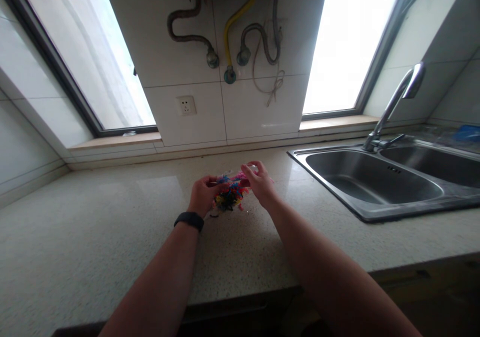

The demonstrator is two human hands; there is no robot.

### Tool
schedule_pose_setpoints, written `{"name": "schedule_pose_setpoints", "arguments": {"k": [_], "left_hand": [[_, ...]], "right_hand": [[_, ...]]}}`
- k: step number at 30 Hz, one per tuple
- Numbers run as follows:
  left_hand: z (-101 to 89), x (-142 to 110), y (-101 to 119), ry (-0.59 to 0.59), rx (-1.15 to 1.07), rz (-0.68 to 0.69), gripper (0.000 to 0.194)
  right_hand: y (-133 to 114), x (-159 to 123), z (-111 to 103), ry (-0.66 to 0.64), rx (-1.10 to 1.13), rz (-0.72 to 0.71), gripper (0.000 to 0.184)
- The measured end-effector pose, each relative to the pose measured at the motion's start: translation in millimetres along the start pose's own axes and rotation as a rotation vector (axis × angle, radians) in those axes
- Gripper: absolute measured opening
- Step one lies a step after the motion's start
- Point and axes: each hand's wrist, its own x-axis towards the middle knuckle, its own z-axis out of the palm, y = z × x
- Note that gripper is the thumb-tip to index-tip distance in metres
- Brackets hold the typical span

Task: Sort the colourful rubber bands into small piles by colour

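One heap of small coloured pieces [229, 197], red, blue, yellow, pink and black, on the tabletop [123, 247], lying between and just below both sets of fingers. One left hand [203, 193], fingers bent and nearly closed at the heap's left edge, touching pieces there; we cannot tell how firmly they grip. One right hand [261, 183], fingers curled over the heap's far right side, thumb and forefinger slightly parted around a pale shiny thing [254, 168] too blurred for us to name; its hold is likewise unclear. One black wristband [189, 220], behind the left fingers. One dark curved bit [213, 216], apart from the heap, nearer us than the left fingers. One metal sink [369, 177], well right of the right fingers, with one tap [390, 107] at its back. On the wall beyond and above the fingers, we note one socket [186, 105], one yellow hose [227, 29] and two grey hoses [187, 38].
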Motion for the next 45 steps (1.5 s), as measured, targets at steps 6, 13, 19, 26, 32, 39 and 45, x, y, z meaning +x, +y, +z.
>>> {"name": "schedule_pose_setpoints", "arguments": {"k": [6, 13, 19, 26, 32, 39, 45], "left_hand": [[-4.0, 4.6, -7.0, -0.002, 0.036, 0.043, 0.036], [-7.0, 6.0, -12.2, -0.068, 0.253, 0.177, 0.028], [-5.6, -0.9, -9.8, -0.116, 0.451, 0.235, 0.035], [-4.9, 1.7, -12.5, -0.116, 0.486, 0.27, 0.033], [-4.4, 2.3, -10.0, -0.107, 0.519, 0.262, 0.032], [-2.1, 2.3, -6.7, -0.098, 0.49, 0.28, 0.028], [-1.2, 1.5, -7.4, -0.131, 0.473, 0.299, 0.026]], "right_hand": [[-8.7, 3.8, -7.6, 0.047, 0.019, 0.032, 0.05], [-16.0, 3.4, -17.0, 0.083, -0.177, -0.168, 0.043], [-29.4, -7.2, -18.2, 0.006, -0.345, -0.369, 0.046], [-31.0, -10.4, -15.2, -0.001, -0.364, -0.422, 0.05], [-28.4, -9.7, -15.2, -0.028, -0.476, -0.379, 0.054], [-23.3, -9.3, -13.5, -0.079, -0.453, -0.392, 0.055], [-22.8, -8.1, -13.5, -0.038, -0.433, -0.388, 0.056]]}}
